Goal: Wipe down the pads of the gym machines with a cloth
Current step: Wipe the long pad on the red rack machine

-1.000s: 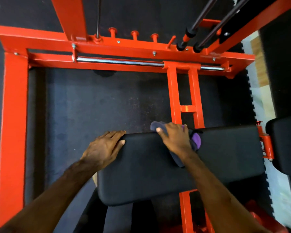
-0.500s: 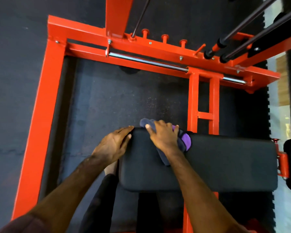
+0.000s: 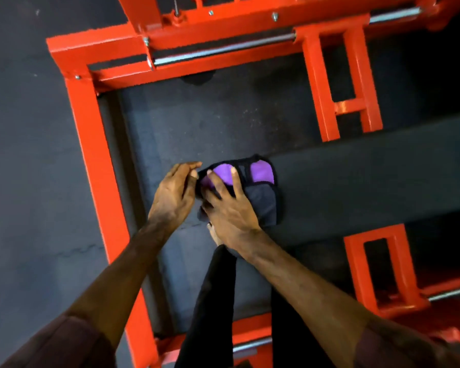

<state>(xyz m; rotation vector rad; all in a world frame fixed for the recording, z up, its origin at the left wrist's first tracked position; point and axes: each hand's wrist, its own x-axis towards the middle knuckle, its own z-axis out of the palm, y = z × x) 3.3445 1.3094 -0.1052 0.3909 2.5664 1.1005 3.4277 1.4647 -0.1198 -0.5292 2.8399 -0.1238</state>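
A long black pad [image 3: 369, 181] of the gym machine runs from the middle to the right edge. A purple and dark grey cloth [image 3: 260, 192] lies over the pad's left end. My right hand [image 3: 229, 205] lies spread on the cloth, fingers straight, pressing it onto the pad. My left hand [image 3: 174, 195] sits at the pad's left end, right beside the cloth; its fingers look relaxed and touch the cloth's edge.
The machine's orange steel frame [image 3: 91, 144] surrounds the pad on the left and far side, with chrome rods [image 3: 218, 50] along the far bar. Orange uprights [image 3: 322, 102] stand behind the pad. Dark rubber flooring [image 3: 218, 120] lies below. My dark trouser leg [image 3: 215, 301] is beneath my arms.
The view has swung right and closer. My right hand slid the cloth left to the pad's end, and its fingers spread. My left hand stays at that end.
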